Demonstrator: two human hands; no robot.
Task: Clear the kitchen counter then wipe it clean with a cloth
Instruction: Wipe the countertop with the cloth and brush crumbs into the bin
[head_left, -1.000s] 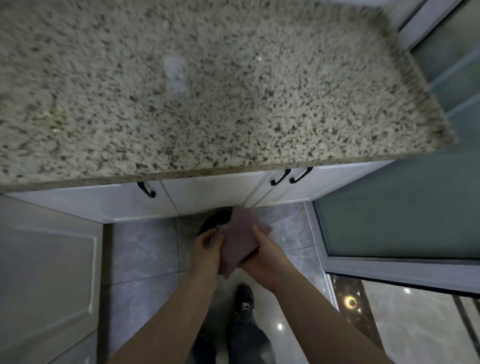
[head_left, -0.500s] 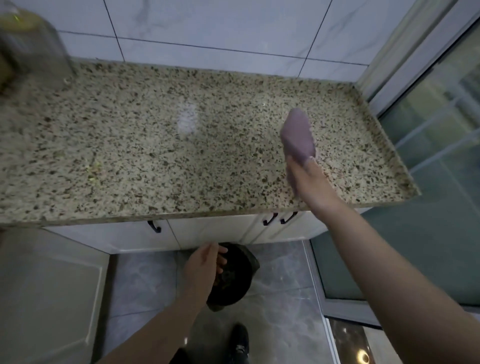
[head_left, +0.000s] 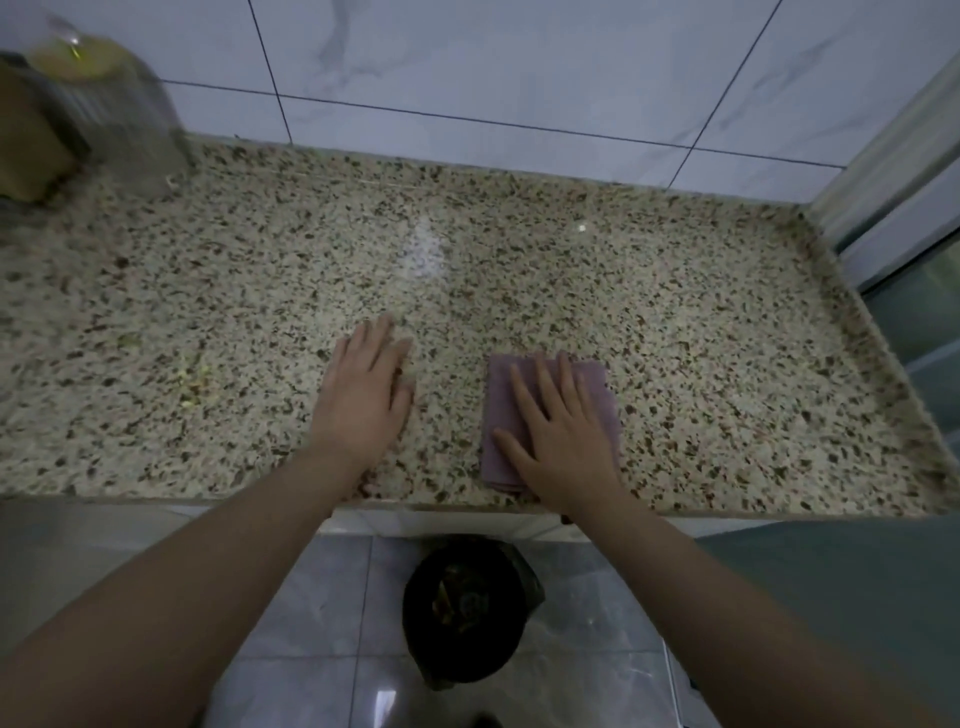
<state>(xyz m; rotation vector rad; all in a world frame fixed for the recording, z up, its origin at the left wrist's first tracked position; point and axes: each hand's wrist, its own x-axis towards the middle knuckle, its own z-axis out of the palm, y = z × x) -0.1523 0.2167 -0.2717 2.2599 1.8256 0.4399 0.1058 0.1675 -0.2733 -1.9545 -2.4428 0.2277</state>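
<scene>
Folded purple cloth is lying near the front edge of the speckled granite counter; right hand is pressing it flat, fingers spread. Left hand, at its 9 o'clock, is resting open and empty. Bin is standing at 6 o'clock.

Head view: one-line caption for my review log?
Right hand presses folded purple cloth flat on speckled counter; left hand rests beside it.

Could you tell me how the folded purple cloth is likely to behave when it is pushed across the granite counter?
The purple cloth looks soft and folded in layers, so it will probably bunch or unfold if pushed from one edge. With the right hand flat on top, it should slide as one pad. The counter looks polished, so it likely glides easily.
</scene>
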